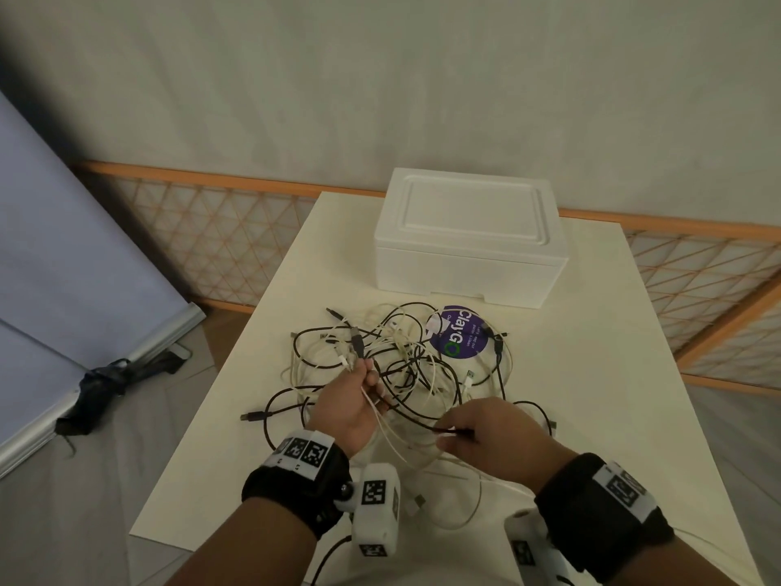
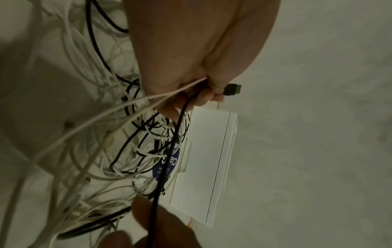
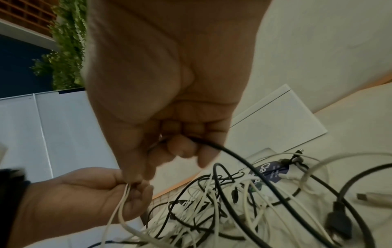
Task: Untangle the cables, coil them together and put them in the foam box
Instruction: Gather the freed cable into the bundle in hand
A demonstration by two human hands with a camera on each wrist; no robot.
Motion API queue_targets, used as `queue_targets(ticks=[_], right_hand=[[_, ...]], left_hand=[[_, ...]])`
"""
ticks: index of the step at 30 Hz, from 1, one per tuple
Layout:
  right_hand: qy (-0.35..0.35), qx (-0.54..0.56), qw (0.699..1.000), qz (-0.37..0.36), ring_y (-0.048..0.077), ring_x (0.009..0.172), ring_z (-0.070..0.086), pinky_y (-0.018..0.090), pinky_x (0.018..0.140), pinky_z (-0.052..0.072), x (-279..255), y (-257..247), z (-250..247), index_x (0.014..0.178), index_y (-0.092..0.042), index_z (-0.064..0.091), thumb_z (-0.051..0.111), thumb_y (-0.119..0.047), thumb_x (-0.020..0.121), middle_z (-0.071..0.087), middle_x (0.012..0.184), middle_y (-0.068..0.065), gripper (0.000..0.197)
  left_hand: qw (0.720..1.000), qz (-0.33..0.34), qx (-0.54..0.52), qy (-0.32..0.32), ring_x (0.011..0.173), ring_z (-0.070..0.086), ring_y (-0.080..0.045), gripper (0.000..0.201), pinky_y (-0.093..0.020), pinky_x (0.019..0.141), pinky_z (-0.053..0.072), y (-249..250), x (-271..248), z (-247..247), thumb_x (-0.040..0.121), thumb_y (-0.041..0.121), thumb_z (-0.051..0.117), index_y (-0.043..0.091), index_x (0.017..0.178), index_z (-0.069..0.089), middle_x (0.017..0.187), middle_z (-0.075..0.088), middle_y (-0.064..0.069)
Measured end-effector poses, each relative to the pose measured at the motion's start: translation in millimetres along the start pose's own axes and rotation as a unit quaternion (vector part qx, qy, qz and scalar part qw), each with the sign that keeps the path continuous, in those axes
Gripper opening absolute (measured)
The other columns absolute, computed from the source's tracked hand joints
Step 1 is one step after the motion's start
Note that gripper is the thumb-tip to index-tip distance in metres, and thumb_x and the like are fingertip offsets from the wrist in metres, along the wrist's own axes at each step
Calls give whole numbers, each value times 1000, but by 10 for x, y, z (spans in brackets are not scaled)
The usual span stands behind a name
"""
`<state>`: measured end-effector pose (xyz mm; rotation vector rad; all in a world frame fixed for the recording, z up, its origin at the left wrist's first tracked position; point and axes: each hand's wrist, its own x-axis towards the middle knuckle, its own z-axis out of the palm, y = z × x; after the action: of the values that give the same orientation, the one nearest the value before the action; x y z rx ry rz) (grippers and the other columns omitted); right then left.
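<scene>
Your left hand (image 1: pixel 354 406) has its grip round several cable ends; your right hand (image 1: pixel 486 433) pinches a black cable (image 1: pixel 416 420). The tangled cables (image 1: pixel 405 357) lie mid-table, the foam box (image 1: pixel 469 243) (lid on) near the far edge.

The cables (image 1: pixel 405 361) are a loose tangle of thin black and white leads, spread over the middle of the bench (image 1: pixel 591 374), with plug ends sticking out at the edges. Several ends are gathered and lifted in the left hand (image 1: pixel 353 406), a black plug and white leads standing above its fingers (image 1: pixel 372 376). One black lead is pinched in the right hand (image 1: pixel 486 437). More white leads trail toward the near edge. The foam box (image 1: pixel 469 238) is white, rectangular, lid on, standing upright at the far end of the bench, just behind the tangle.
</scene>
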<state>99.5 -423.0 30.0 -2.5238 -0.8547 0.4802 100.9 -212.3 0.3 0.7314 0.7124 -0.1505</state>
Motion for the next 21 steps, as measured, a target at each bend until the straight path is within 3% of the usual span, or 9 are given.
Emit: queue_targets(ticks=[2,5,9,11,12,14,16,18,21], right_hand=[[-7,-64,997,36,5,80,58,20,69,42,8,4,-47,105,-31,64,53,-36,89,65,88,-10,21],[33,-164,980,110,15,87,63,24,70,41,-4,186,-135,98,-26,64,47,-31,90,67,92,-5,19],[135,-187,949,215,25,82,65,32,71,43,-103,620,-241,78,-26,69,64,-19,75,68,83,-2,9],[199,-185,934,232,29,96,61,38,79,44,-138,759,-281,80,-27,71,64,-28,80,66,101,3,7],[193,-188,934,236,31,107,55,40,85,43,-125,798,-288,89,-27,71,50,-42,90,62,115,5,26],[162,-145,950,226,29,109,53,37,88,40,-30,736,-323,104,-24,66,13,-56,95,60,117,7,63],[210,-23,962,175,26,91,59,34,78,43,85,509,-425,100,-14,66,28,-44,98,65,97,8,48],[228,45,968,92,22,79,60,32,72,44,208,215,-494,96,-11,66,46,-27,98,67,86,4,26],[207,50,977,19,16,72,59,31,70,46,310,47,-494,94,-15,65,49,-23,97,65,80,-3,18]], left_hand=[[998,-1,-60,-11,49,41,-14,31,-26,49,45,45,4,-6,101,25,40,14,74,50,54,37,2],[998,31,-55,-9,34,25,-7,28,-17,33,23,239,-8,-110,97,19,45,16,69,44,47,30,6],[996,81,23,8,30,18,-6,38,-17,32,15,549,-35,-348,89,4,49,21,61,30,42,23,8],[993,77,88,-12,30,18,-6,37,-19,34,14,606,-38,-356,89,3,47,19,60,30,42,26,7],[989,71,129,-27,30,19,-6,34,-19,34,14,597,-47,-305,89,5,47,18,61,33,42,30,5],[967,81,235,-50,31,20,-6,28,-18,35,14,507,-29,-152,90,13,54,12,64,45,50,44,0],[934,105,333,-79,34,21,-7,21,-18,35,17,369,-17,49,88,24,63,7,75,64,63,54,-7],[905,111,394,-118,39,19,-10,17,-19,38,18,224,-18,243,84,30,68,16,90,75,61,41,-9],[902,107,395,-138,41,18,-12,18,-20,41,13,83,-42,437,86,26,68,11,95,74,62,35,-11]])
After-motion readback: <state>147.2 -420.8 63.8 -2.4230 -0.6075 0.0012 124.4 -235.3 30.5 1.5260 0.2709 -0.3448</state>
